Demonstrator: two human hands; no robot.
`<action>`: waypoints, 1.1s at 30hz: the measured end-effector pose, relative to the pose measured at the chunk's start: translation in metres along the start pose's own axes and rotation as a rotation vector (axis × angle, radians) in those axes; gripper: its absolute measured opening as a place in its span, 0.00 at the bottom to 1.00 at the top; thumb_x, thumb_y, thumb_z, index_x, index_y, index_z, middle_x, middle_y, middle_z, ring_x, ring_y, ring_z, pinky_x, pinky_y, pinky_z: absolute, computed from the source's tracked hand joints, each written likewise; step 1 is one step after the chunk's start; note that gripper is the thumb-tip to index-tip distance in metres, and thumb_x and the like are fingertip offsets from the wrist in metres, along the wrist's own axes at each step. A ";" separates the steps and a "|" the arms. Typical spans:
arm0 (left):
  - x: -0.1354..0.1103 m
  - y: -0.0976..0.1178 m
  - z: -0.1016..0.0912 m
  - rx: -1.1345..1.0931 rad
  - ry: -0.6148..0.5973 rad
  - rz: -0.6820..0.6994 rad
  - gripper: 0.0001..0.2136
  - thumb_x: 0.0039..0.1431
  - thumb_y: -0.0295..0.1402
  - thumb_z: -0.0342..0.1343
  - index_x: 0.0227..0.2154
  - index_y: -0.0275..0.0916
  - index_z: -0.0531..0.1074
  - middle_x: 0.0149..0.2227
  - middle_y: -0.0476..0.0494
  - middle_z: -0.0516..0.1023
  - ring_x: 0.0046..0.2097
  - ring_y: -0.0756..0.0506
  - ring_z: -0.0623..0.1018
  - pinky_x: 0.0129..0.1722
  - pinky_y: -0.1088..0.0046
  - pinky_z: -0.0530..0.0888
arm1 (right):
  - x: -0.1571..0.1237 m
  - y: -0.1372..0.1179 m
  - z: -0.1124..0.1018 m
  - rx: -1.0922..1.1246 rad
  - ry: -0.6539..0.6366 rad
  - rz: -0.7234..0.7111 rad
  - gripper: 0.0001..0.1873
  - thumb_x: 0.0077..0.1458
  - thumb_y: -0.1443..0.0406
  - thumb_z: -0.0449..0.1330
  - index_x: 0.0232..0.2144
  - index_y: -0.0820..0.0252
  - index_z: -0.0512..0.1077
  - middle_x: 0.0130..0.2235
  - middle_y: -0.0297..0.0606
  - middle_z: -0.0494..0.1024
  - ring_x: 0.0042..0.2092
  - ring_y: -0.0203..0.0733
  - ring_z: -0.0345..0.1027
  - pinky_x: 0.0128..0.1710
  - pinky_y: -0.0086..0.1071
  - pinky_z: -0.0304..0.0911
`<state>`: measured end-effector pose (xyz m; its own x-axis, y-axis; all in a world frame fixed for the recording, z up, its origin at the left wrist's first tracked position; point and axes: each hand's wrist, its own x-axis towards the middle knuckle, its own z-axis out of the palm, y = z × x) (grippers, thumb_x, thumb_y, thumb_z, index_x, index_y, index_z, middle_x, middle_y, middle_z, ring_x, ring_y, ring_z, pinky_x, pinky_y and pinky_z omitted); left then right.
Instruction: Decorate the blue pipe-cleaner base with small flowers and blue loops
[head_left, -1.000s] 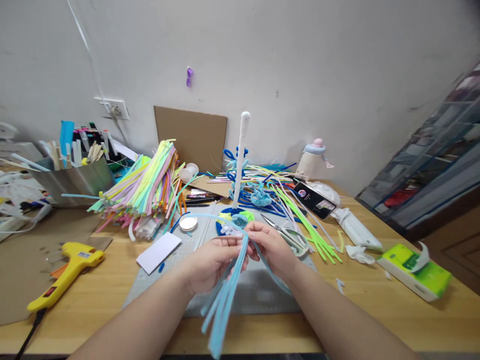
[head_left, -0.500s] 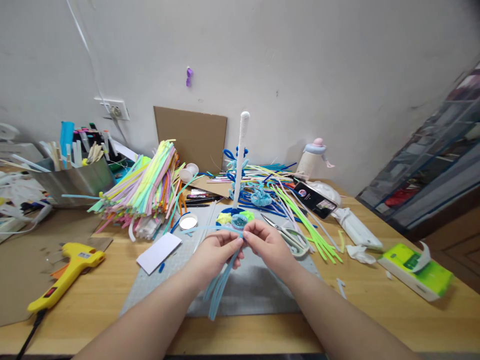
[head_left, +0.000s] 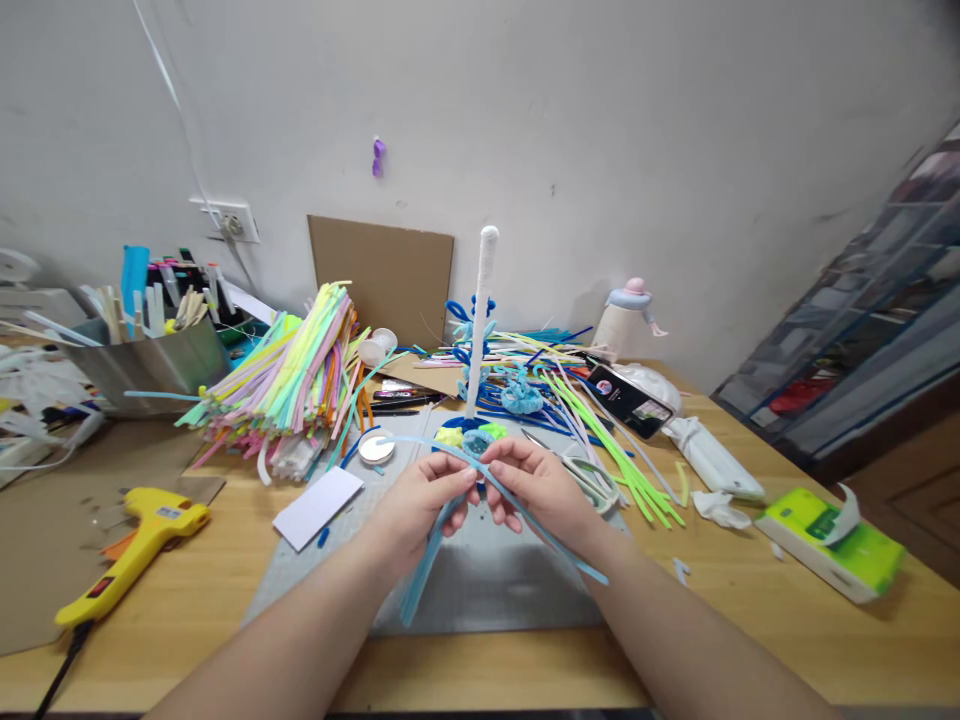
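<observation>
Thumb and fingers of the left hand (head_left: 427,505) are closed on a bundle of light-blue stems (head_left: 421,580), whose loose ends hang down toward the wearer over the grey mat (head_left: 517,590); beside it, the right hand (head_left: 536,490) has its thumb and forefinger pinched together on a long light-blue strand (head_left: 562,550), with the two sets of fingertips close to each other above the middle of the mat. One end of blue reaches left toward a round tin, the other slants down past the right wrist; whether this is one piece or two cannot be told. From the left, a yellow glue gun (head_left: 131,550) lies on brown cardboard, with a metal holder (head_left: 157,360) full of sticks behind it. Next comes a thick heap of pastel stems (head_left: 292,370), then a white card (head_left: 319,508) partly on the mat and the round tin (head_left: 376,447) near its upper corner. Behind the hands a white wrapped rod (head_left: 481,320) stands upright. To its right lie scissors (head_left: 592,480), partly hidden by the right hand, then bright green stems (head_left: 619,450), a dark phone (head_left: 628,400) with its screen lit, a pale bottle (head_left: 619,320) by the wall and, farthest right, a green packet (head_left: 832,540).
</observation>
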<state>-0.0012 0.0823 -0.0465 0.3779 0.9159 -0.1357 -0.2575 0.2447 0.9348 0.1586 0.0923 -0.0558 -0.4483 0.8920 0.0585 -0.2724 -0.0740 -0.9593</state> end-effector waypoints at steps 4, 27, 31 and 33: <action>-0.003 0.002 -0.002 -0.048 -0.089 -0.093 0.09 0.46 0.35 0.60 0.25 0.35 0.68 0.23 0.50 0.71 0.19 0.56 0.67 0.16 0.82 0.59 | 0.000 0.003 -0.003 -0.015 -0.017 -0.065 0.10 0.48 0.60 0.60 0.32 0.61 0.68 0.20 0.30 0.70 0.16 0.29 0.61 0.13 0.22 0.56; -0.001 -0.002 0.003 0.036 0.005 0.092 0.09 0.46 0.36 0.60 0.24 0.33 0.72 0.22 0.48 0.68 0.25 0.53 0.65 0.23 0.78 0.60 | 0.002 0.012 0.005 -0.060 0.192 -0.164 0.08 0.43 0.61 0.64 0.27 0.60 0.74 0.16 0.29 0.67 0.17 0.26 0.51 0.15 0.23 0.44; -0.001 0.000 0.005 -0.021 0.009 0.049 0.09 0.45 0.36 0.61 0.23 0.34 0.72 0.22 0.49 0.68 0.25 0.53 0.65 0.24 0.77 0.60 | 0.003 0.012 0.002 -0.076 0.202 -0.164 0.08 0.43 0.62 0.64 0.27 0.61 0.74 0.15 0.27 0.65 0.16 0.26 0.49 0.15 0.23 0.43; -0.001 0.000 0.005 -0.028 0.017 0.038 0.10 0.44 0.36 0.61 0.22 0.33 0.71 0.21 0.49 0.68 0.24 0.53 0.64 0.24 0.77 0.60 | 0.003 0.012 0.001 -0.088 0.195 -0.167 0.08 0.44 0.62 0.64 0.28 0.60 0.74 0.14 0.27 0.64 0.16 0.26 0.49 0.15 0.23 0.43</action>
<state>0.0031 0.0795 -0.0441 0.3524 0.9299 -0.1059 -0.2967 0.2183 0.9297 0.1531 0.0942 -0.0673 -0.2289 0.9581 0.1722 -0.2497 0.1131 -0.9617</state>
